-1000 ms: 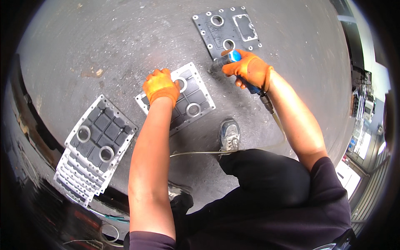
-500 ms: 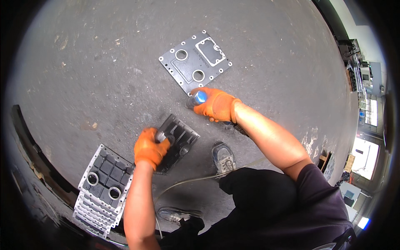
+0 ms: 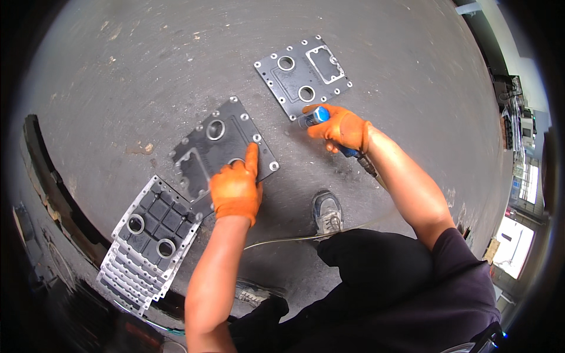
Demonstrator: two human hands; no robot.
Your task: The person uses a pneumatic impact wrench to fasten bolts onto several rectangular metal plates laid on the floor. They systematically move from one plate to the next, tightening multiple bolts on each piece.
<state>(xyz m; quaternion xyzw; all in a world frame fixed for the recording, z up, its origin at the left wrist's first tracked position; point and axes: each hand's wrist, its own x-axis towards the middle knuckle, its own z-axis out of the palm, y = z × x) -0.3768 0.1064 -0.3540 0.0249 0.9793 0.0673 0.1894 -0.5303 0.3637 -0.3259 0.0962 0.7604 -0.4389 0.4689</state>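
My left hand (image 3: 236, 189), in an orange glove, grips a dark grey metal cover plate (image 3: 229, 134). Its index finger lies along the face beside a ringed hole, while the other fingers curl around that hole, partly hidden. Flat side up, the plate shows bright bolt bosses along its edges and a pale rectangular frame. My right hand (image 3: 347, 130), also gloved in orange, is closed around a blue and silver air tool (image 3: 316, 116). The tool's head is close to the near corner of a second, similar plate (image 3: 282, 82), lying flat on the floor.
A fanned stack of ribbed metal plates (image 3: 132, 273) lies at the lower left, touching or close to the held plate. A pale hose (image 3: 282, 240) crosses near my shoe (image 3: 327, 215). A dark curved strip (image 3: 53, 176) runs along the left side. Equipment lines the far right.
My left hand has turned the held plate from steeply tilted, ribs showing, to smooth face up, farther out. My right hand keeps the air tool near the second plate. The whole view has shifted.
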